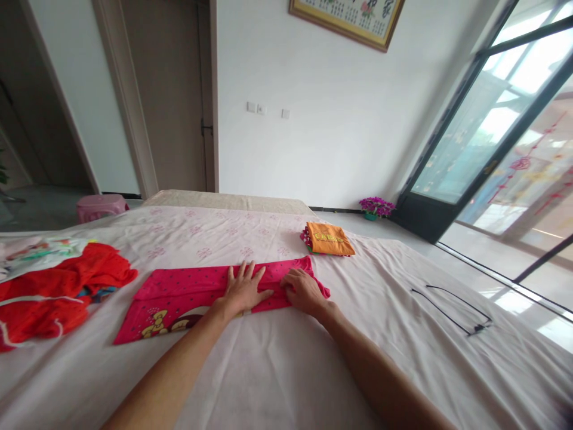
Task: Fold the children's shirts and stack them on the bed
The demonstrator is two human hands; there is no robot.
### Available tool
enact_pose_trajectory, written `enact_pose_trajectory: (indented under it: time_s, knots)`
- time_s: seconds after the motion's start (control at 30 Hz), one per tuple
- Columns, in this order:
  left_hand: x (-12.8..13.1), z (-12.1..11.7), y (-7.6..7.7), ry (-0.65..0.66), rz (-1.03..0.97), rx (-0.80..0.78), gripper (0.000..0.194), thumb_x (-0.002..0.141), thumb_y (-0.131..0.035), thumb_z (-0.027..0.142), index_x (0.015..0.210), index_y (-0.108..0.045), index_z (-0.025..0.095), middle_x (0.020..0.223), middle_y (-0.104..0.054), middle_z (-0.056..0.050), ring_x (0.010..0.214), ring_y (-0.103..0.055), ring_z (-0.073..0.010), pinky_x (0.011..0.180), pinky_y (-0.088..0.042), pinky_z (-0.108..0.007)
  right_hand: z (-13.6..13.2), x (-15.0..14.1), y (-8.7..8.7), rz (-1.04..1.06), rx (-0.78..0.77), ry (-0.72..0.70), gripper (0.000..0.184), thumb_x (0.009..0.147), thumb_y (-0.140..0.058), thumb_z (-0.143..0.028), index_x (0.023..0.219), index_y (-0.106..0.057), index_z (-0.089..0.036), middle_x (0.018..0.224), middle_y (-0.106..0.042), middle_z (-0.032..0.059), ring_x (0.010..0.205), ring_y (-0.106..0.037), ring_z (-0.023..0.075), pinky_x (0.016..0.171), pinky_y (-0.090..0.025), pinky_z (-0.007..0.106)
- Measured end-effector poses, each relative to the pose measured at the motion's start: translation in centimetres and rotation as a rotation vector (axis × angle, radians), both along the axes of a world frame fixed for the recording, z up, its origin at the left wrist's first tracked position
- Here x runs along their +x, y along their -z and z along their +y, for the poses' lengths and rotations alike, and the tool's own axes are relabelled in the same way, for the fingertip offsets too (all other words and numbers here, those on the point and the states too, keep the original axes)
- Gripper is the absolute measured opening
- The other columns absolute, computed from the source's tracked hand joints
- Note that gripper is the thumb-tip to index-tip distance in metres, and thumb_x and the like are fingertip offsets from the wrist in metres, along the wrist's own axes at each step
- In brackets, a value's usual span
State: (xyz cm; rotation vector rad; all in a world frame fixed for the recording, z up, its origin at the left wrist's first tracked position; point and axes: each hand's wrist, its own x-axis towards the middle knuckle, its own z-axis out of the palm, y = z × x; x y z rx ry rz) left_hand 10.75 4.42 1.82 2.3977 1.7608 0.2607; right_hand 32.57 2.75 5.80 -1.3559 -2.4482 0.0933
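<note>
A pink dotted garment (pixel 179 295) with a cartoon print lies partly folded on the bed (pixel 277 370). My left hand (pixel 244 288) rests flat on its middle with the fingers spread. Just to the right, my right hand (pixel 304 289) presses on the garment's right end with fingers curled over the cloth edge.
A heap of red clothes (pixel 58 286) lies at the left, with a white printed garment (pixel 31 254) behind it. A folded stack topped by an orange shirt (pixel 330 239) sits beyond my hands. A black cord (pixel 456 310) lies at the right. A pink stool (pixel 101 206) stands on the floor.
</note>
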Motion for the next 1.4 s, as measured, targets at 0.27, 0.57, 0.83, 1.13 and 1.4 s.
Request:
enact_pose_trajectory:
  time_s: [0.27, 0.57, 0.83, 1.13, 1.4]
  knots:
    - [0.0, 0.1, -0.4, 0.007, -0.001, -0.03, 0.09, 0.082, -0.029, 0.081, 0.154, -0.03, 0.026, 0.163, -0.015, -0.016, 0.149, -0.008, -0.0414, 0.111, -0.004, -0.071, -0.3, 0.8, 0.3, -0.012, 0.039, -0.059, 0.029, 0.073, -0.049, -0.006, 0.088, -0.068, -0.021, 0.088, -0.063, 0.0028, 0.084, -0.054, 0.017, 0.077, -0.037, 0.027]
    - [0.0, -1.2, -0.5, 0.045, -0.117, 0.244, 0.075, 0.083, -0.057, 0.06, 0.148, -0.041, 0.025, 0.159, -0.031, -0.014, 0.147, -0.021, -0.0366, 0.115, -0.02, -0.06, 0.1, 0.8, 0.5, -0.026, 0.008, -0.078, 0.033, 0.071, -0.047, -0.004, 0.09, -0.068, -0.022, 0.091, -0.063, 0.0026, 0.087, -0.055, 0.0167, 0.081, -0.039, 0.026]
    - [0.4, -2.7, -1.5, 0.478, -0.194, 0.338, 0.024, 0.09, -0.052, 0.016, 0.103, -0.07, 0.023, 0.098, -0.064, -0.005, 0.095, -0.056, -0.0195, 0.088, -0.047, -0.034, 0.3, 0.8, 0.5, -0.014, -0.015, -0.056, 0.031, 0.073, -0.047, -0.005, 0.089, -0.068, -0.022, 0.091, -0.065, 0.0023, 0.088, -0.057, 0.0164, 0.08, -0.038, 0.024]
    - [0.3, -3.3, -2.2, 0.47, -0.16, 0.412, 0.025, 0.087, -0.056, 0.015, 0.102, -0.072, 0.026, 0.1, -0.062, -0.005, 0.099, -0.052, -0.0226, 0.088, -0.042, -0.038, 2.4, -1.1, -0.6, 0.003, -0.001, 0.083, 0.042, 0.085, -0.043, -0.008, 0.114, -0.068, -0.026, 0.106, -0.066, 0.0039, 0.096, -0.06, 0.0161, 0.076, -0.038, 0.024]
    - [0.0, -2.8, -1.6, 0.542, -0.23, 0.345, 0.031, 0.084, -0.054, 0.009, 0.104, -0.071, 0.026, 0.103, -0.065, -0.003, 0.1, -0.053, -0.0205, 0.09, -0.042, -0.036, 5.5, -1.9, -0.4, -0.247, -0.065, 0.135, 0.038, 0.099, -0.043, -0.039, 0.134, -0.057, -0.036, 0.119, -0.057, 0.0076, 0.105, -0.053, 0.023, 0.089, -0.038, 0.035]
